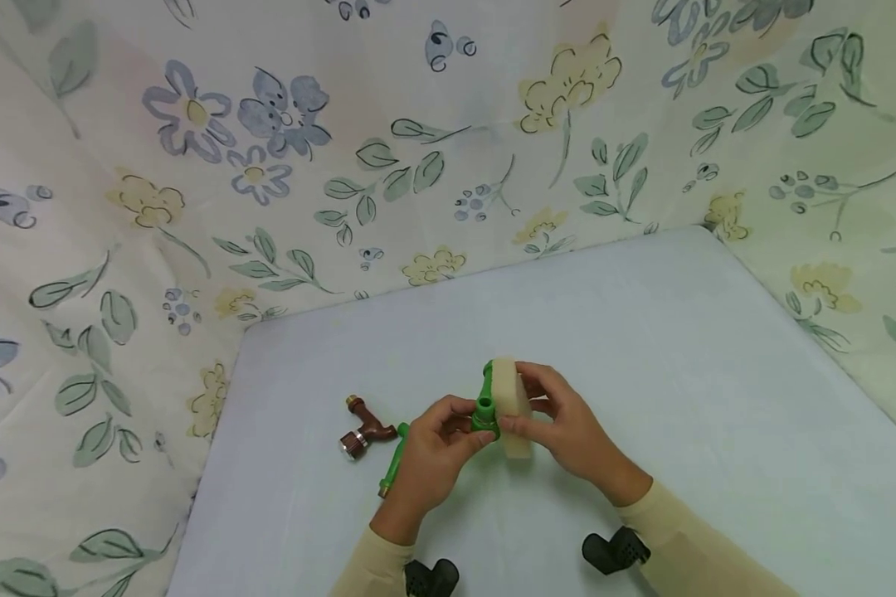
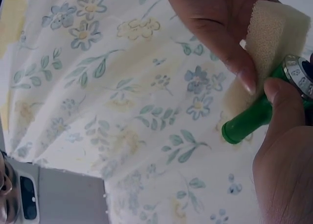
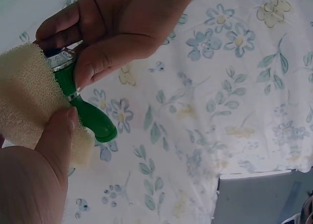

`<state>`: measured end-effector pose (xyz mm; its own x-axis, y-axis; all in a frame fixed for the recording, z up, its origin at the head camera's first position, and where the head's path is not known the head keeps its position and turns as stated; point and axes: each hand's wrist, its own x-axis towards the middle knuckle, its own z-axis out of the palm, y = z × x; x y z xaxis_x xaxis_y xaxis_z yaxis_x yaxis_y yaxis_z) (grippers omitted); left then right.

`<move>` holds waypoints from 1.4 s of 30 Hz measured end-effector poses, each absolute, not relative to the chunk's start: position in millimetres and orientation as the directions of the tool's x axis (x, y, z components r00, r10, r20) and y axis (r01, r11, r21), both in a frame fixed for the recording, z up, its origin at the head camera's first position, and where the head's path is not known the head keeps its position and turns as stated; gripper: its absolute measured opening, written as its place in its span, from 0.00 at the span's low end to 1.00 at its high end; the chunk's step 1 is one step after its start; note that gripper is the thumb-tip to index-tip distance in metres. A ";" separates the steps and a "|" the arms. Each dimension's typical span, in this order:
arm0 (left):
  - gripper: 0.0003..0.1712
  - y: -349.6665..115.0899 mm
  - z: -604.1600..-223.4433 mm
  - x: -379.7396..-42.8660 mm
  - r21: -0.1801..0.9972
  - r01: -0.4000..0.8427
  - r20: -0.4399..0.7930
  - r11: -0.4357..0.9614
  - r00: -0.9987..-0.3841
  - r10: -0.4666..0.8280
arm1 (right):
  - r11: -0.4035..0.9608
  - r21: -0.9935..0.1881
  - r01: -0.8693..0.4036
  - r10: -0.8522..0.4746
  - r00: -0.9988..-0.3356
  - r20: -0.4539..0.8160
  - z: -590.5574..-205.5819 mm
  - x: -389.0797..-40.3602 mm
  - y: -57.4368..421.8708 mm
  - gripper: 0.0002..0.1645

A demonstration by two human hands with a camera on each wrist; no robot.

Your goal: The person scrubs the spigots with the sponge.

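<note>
My left hand (image 1: pixel 436 452) grips a green plastic tap (image 1: pixel 485 410) near the middle of the table. A silver collar shows on the tap's body (image 3: pixel 63 77) in the right wrist view, and its bent spout (image 2: pixel 244 123) sticks out past the fingers. My right hand (image 1: pixel 567 427) holds a thick cream sponge (image 1: pixel 508 398) between thumb and fingers. One face of the sponge lies against the side of the tap. Part of the tap is hidden by the sponge and the left fingers.
Left of my left hand, a brown tap (image 1: pixel 373 427) with a brass end lies on the white table (image 1: pixel 642 332). A second green piece (image 1: pixel 394 464) lies beside it, partly covered by that hand. Floral cloth (image 1: pixel 433 182) hangs around the back and sides.
</note>
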<state>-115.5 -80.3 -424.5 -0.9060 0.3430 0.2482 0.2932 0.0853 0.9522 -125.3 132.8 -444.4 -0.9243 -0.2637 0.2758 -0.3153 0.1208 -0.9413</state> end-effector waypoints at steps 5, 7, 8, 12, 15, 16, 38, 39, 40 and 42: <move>0.15 -80.3 -424.7 -115.7 0.942 0.329 0.286 0.065 -0.889 0.357 | 0.144 -0.932 -0.334 -0.253 -0.922 0.291 -461.7 -133.6 136.6 0.39; 0.15 -80.3 -424.5 -115.9 0.943 0.327 0.285 0.063 -0.889 0.358 | 0.146 -0.932 -0.331 -0.249 -0.924 0.290 -462.9 -134.7 136.8 0.39; 0.15 -80.4 -424.4 -115.8 0.944 0.325 0.283 0.064 -0.890 0.358 | 0.150 -0.933 -0.328 -0.245 -0.926 0.286 -462.3 -134.8 136.6 0.39; 0.15 -80.8 -424.0 -115.3 0.951 0.301 0.257 0.075 -0.899 0.353 | 0.172 -0.937 -0.304 -0.210 -0.941 0.266 -452.4 -132.2 134.5 0.39; 0.15 -80.8 -424.0 -114.8 0.957 0.280 0.237 0.073 -0.902 0.361 | 0.186 -0.945 -0.269 -0.163 -0.957 0.240 -441.0 -128.9 133.1 0.38; 0.14 -80.7 -423.9 -114.7 0.959 0.275 0.232 0.068 -0.902 0.364 | 0.191 -0.948 -0.254 -0.151 -0.962 0.227 -437.6 -128.0 132.8 0.38; 0.15 -79.4 -427.1 -118.8 0.973 0.196 0.153 0.119 -0.943 0.295 | 0.143 -0.956 -0.254 -0.231 -0.948 0.217 -431.1 -117.7 125.7 0.35; 0.15 -79.3 -427.1 -119.0 0.974 0.192 0.149 0.124 -0.945 0.290 | 0.141 -0.957 -0.255 -0.238 -0.947 0.217 -430.2 -117.2 125.2 0.35; 0.15 -79.3 -427.0 -119.1 0.975 0.186 0.145 0.123 -0.947 0.287 | 0.139 -0.956 -0.257 -0.245 -0.945 0.218 -429.2 -116.6 124.8 0.36; 0.15 -79.2 -426.8 -119.3 0.976 0.179 0.138 0.124 -0.950 0.280 | 0.135 -0.955 -0.264 -0.252 -0.941 0.224 -428.1 -116.1 124.4 0.36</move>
<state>-119.3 -79.2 -426.8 -0.9499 0.2802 0.1384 0.1787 0.1238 0.9761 -116.1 124.4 -428.1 -0.9414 -0.2522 0.2241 -0.2636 0.1351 -0.9551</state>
